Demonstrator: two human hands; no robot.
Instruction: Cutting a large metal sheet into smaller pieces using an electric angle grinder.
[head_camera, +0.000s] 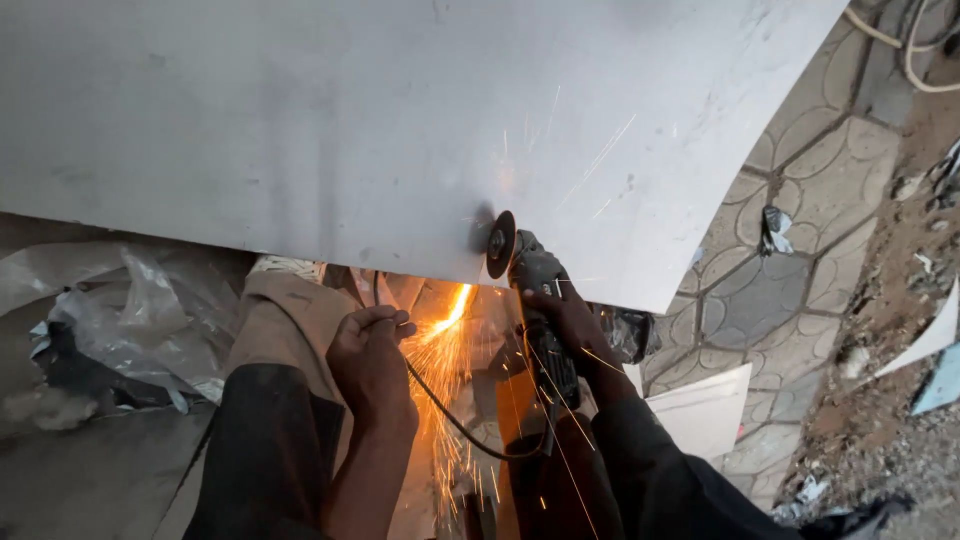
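Paved yard, right grip (568, 322) grinding sheet (400, 130), apparently

No packages, labels, signs, screens.

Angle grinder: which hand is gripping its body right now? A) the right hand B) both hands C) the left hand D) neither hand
A: the right hand wraps the angle grinder behind its disc at the metal sheet's lower edge, while the left hand is a closed fist apart from the tool, beside the sparks.
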